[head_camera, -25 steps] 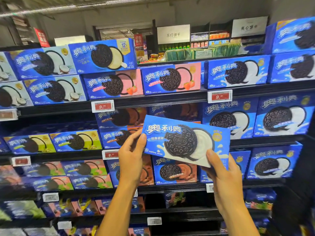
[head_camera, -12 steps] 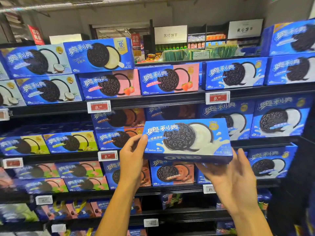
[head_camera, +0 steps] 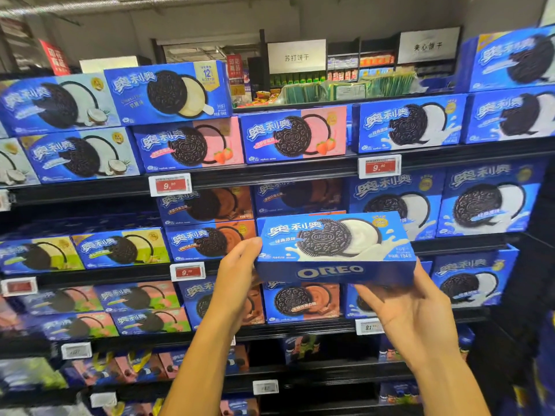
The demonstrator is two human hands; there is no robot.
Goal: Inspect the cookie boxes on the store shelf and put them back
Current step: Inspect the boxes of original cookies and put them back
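Observation:
I hold a blue Oreo cookie box (head_camera: 335, 250) in front of the shelves, level, its front face tipped up and back so the long bottom edge with the white OREO lettering faces me. My left hand (head_camera: 237, 274) grips its left end, thumb at the top corner. My right hand (head_camera: 411, 313) supports it from underneath at the right, palm up with the fingers under the box. The store shelf (head_camera: 270, 172) behind carries rows of similar cookie boxes (head_camera: 408, 127).
Red price tags (head_camera: 169, 185) clip to the shelf edges. Strawberry boxes (head_camera: 295, 138) sit above, chocolate boxes (head_camera: 301, 301) right behind the held one, white-cream boxes (head_camera: 486, 199) to the right. A dark shelf upright (head_camera: 537, 280) stands at far right.
The box has gone from tilted with its face toward me to level, its bottom edge turned to me. My right hand slid from its lower right corner to underneath it.

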